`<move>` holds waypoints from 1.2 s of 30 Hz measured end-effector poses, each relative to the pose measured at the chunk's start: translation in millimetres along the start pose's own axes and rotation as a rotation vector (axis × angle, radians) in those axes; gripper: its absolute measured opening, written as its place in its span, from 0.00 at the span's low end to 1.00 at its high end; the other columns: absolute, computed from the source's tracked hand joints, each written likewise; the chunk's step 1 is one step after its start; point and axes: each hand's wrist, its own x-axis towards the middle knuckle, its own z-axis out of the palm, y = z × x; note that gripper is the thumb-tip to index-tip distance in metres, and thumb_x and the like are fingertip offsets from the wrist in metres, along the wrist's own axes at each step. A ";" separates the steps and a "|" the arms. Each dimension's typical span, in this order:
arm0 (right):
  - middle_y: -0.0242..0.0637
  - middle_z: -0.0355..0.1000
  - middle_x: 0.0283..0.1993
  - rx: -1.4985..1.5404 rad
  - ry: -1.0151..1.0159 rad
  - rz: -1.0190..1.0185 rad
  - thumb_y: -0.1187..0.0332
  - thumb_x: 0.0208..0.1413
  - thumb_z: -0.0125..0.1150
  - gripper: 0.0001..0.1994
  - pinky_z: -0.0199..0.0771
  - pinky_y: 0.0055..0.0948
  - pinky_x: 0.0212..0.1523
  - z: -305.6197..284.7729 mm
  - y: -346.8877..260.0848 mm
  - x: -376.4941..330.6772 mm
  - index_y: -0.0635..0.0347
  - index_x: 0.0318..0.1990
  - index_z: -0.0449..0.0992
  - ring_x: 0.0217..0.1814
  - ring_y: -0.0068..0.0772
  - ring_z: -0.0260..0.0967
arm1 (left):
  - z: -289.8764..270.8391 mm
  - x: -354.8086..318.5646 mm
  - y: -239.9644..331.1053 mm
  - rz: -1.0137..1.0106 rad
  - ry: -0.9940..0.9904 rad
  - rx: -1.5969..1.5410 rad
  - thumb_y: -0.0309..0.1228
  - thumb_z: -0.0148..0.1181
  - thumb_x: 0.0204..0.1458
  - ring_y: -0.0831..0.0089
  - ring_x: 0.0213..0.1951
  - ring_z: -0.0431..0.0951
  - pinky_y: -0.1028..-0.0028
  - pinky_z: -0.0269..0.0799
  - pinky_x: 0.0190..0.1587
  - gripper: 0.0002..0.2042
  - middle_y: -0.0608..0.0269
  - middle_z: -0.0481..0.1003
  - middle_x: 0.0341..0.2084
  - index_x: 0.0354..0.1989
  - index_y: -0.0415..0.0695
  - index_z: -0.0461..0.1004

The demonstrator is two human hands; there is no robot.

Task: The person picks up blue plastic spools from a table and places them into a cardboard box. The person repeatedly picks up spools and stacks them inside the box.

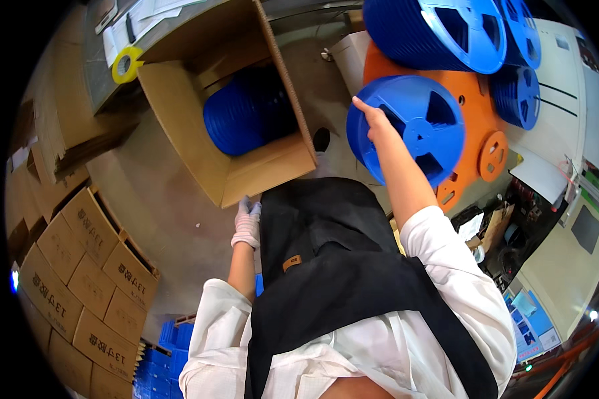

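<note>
Inside the open carton (pixel 180 123) lie blue reels (pixel 236 120); at its near edge your left hand (pixel 246 225) is half-extended, hold unclear; right of the carton, your right hand (pixel 378 126) grips another reel stack (pixel 422 137).

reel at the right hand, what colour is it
Blue; the reel shows best in the head view.

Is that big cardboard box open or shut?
The cardboard box is open: nothing covers its mouth, and blue reels show inside.
</note>
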 end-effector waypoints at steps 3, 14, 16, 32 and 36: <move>0.50 0.66 0.57 -0.031 0.049 0.015 0.60 0.41 0.72 0.34 0.60 0.37 0.60 2.6 15.2 34.1 0.74 0.53 0.68 0.59 0.44 0.63 | -5.1 -19.8 -12.3 -0.045 0.010 -0.014 0.35 0.56 0.56 0.63 0.51 0.72 0.71 0.65 0.54 0.25 0.49 0.71 0.50 0.59 0.38 0.61; 0.39 0.74 0.35 -0.161 -0.040 -0.217 0.71 0.46 0.64 0.13 0.71 0.29 0.39 -43.4 40.3 -38.3 0.66 0.40 0.74 0.35 0.32 0.71 | -35.7 -26.7 -17.0 0.051 -0.034 -0.104 0.33 0.57 0.55 0.69 0.44 0.73 0.74 0.66 0.50 0.20 0.55 0.74 0.42 0.55 0.40 0.66; 0.36 0.73 0.29 -0.097 -0.157 -0.208 0.73 0.46 0.62 0.07 0.71 0.26 0.34 -64.9 29.1 -93.4 0.62 0.34 0.73 0.29 0.30 0.70 | -52.7 -27.0 -5.5 0.096 -0.028 -0.107 0.32 0.56 0.56 0.69 0.44 0.74 0.73 0.66 0.50 0.19 0.55 0.75 0.41 0.55 0.41 0.67; 0.24 0.54 0.21 0.953 -1.080 -0.610 0.59 0.48 0.62 0.18 0.52 0.22 0.22 -21.8 17.2 -345.3 0.62 0.38 0.66 0.19 0.19 0.49 | -144.4 35.4 78.6 0.352 -0.102 -0.762 0.23 0.51 0.57 0.85 0.30 0.68 0.86 0.66 0.34 0.15 0.67 0.73 0.35 0.54 0.40 0.68; 0.24 0.54 0.19 0.923 -1.155 -0.535 0.58 0.49 0.62 0.17 0.53 0.23 0.22 -3.1 16.4 -352.5 0.60 0.36 0.66 0.19 0.19 0.50 | -157.6 32.4 101.3 0.406 -0.073 -0.813 0.22 0.49 0.58 0.85 0.31 0.69 0.85 0.67 0.36 0.16 0.66 0.73 0.37 0.55 0.38 0.66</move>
